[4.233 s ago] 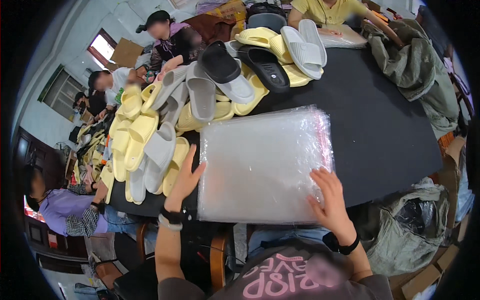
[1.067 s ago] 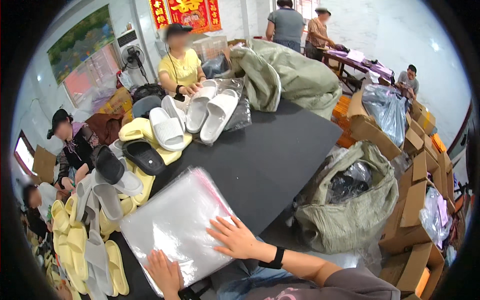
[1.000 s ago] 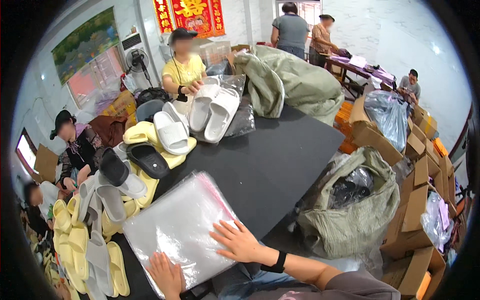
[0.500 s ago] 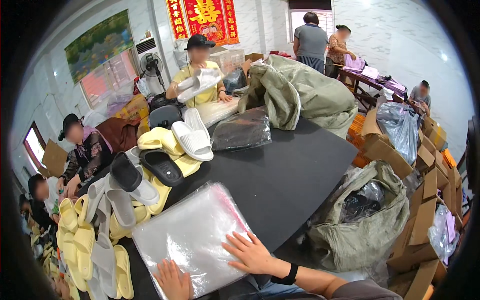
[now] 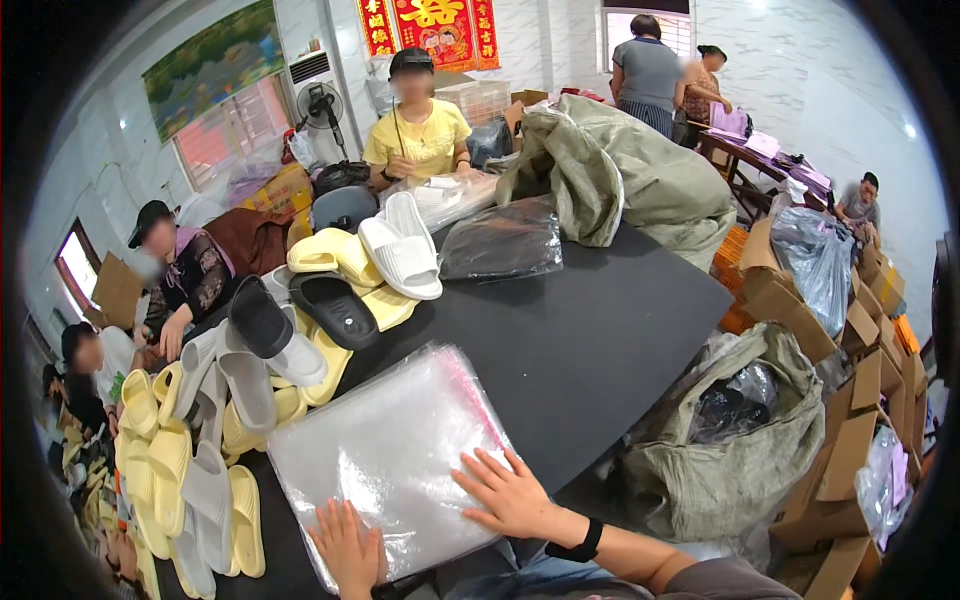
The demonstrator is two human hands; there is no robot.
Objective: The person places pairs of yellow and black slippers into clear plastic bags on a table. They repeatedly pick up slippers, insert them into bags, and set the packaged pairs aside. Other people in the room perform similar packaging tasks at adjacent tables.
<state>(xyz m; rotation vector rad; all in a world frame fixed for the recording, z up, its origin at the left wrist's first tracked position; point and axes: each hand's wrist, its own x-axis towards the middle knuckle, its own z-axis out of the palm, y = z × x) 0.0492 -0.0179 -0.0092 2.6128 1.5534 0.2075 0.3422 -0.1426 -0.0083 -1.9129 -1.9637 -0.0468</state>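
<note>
A thick stack of clear plastic bags (image 5: 390,430) with a pink strip along its right side lies on the black table (image 5: 590,320). My left hand (image 5: 347,550) rests on the near left part of the stack, fingers spread. Flat on the near right edge lies my right hand (image 5: 508,494), its fingers apart, a black band on the wrist. Neither hand holds anything. Left of the stack are heaped slippers: yellow ones (image 5: 246,520), grey ones (image 5: 246,385), a black one (image 5: 336,310) and a white pair (image 5: 401,245).
A dark plastic bag (image 5: 503,240) and a large green woven sack (image 5: 650,180) lie at the far side. An open woven sack (image 5: 725,450) stands right of the table, beside cardboard boxes (image 5: 850,450). Across the table sits a person in yellow (image 5: 430,140); others work left and at the back.
The person in yellow has lowered the light slippers from chest height to the plastic on the table. The whole view has shifted slightly. My hands stay on the bag stack.
</note>
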